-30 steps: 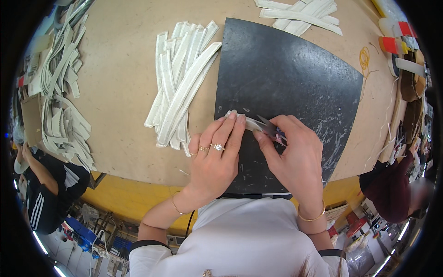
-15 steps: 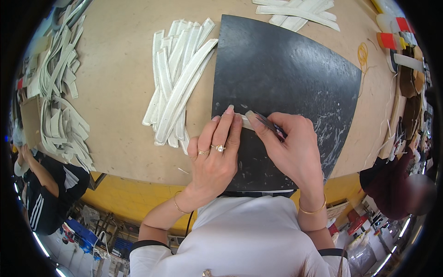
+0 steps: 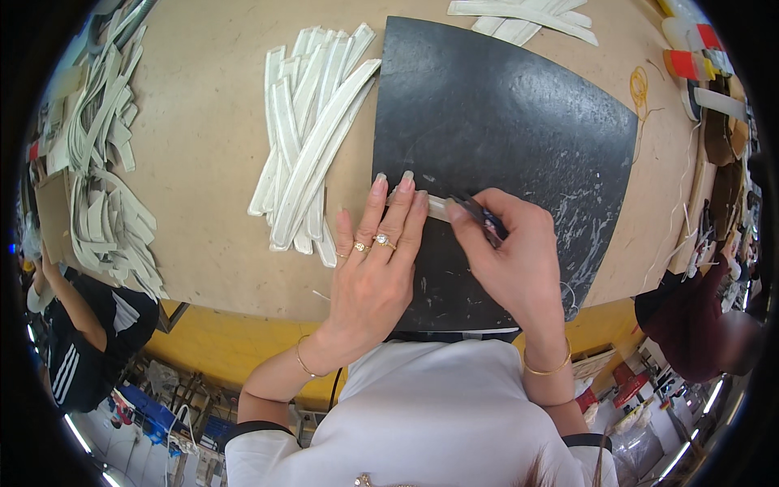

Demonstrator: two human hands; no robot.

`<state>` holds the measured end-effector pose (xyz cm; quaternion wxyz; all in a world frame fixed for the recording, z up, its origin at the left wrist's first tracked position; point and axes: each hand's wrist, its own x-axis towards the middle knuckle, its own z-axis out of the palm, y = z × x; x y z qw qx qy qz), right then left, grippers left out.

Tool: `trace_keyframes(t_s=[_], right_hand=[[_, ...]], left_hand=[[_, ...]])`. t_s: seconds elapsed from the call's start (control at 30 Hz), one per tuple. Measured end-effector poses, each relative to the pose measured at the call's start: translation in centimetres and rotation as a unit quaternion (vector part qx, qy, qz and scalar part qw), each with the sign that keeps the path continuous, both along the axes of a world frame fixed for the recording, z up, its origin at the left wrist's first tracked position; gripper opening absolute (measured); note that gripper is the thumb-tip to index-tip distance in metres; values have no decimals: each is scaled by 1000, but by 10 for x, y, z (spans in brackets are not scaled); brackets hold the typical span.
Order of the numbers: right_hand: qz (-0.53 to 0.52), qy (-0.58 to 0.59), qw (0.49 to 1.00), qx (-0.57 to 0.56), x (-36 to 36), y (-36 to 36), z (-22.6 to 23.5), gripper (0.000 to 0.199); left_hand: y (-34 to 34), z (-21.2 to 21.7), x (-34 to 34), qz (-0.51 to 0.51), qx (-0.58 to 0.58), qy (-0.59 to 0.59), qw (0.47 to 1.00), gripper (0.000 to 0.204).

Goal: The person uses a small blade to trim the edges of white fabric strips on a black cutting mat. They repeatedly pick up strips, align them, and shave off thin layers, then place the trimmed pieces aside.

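Observation:
My left hand (image 3: 375, 268) lies flat with fingers together, pressing a short white strip (image 3: 436, 208) onto a black cutting mat (image 3: 519, 122). Only a small part of the strip shows between my two hands. My right hand (image 3: 510, 256) grips a thin dark tool (image 3: 479, 213) with its tip against the strip's right end. A pile of long white strips (image 3: 312, 138) lies on the tan table (image 3: 203, 187) just left of the mat, close to my left fingers.
More white strips (image 3: 523, 18) rest at the mat's far edge. A heap of pale cut pieces (image 3: 97, 154) fills the table's left side. Red and white items (image 3: 690, 57) sit far right. Other people stand at the left (image 3: 81, 341) and right (image 3: 698, 316).
My left hand has slid a little right along the strip, so less of the strip shows. My right hand with the tool has stayed almost in place.

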<state>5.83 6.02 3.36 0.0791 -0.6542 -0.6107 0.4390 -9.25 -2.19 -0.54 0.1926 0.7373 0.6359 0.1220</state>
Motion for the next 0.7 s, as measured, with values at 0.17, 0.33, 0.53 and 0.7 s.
trace_keyframes(t_s=[0.17,0.33,0.53,0.7], right_hand=[[2,3,1000,-12,21,-5,5,27],[-12,-4,1000,-8,36,-4,3,27],[-4,-2,1000,-16,44,-6,4,27],[-2,-4,1000,-8,43,-6,3,27]], left_hand=[[1,-3,-2,1,11,-15,1000,67],[0,-3,-3,-2,2,-34,999,69],[1,-2,-3,-11,10,-7,1000,73],[-1,0,-3,-12,-25,-18,999,71]])
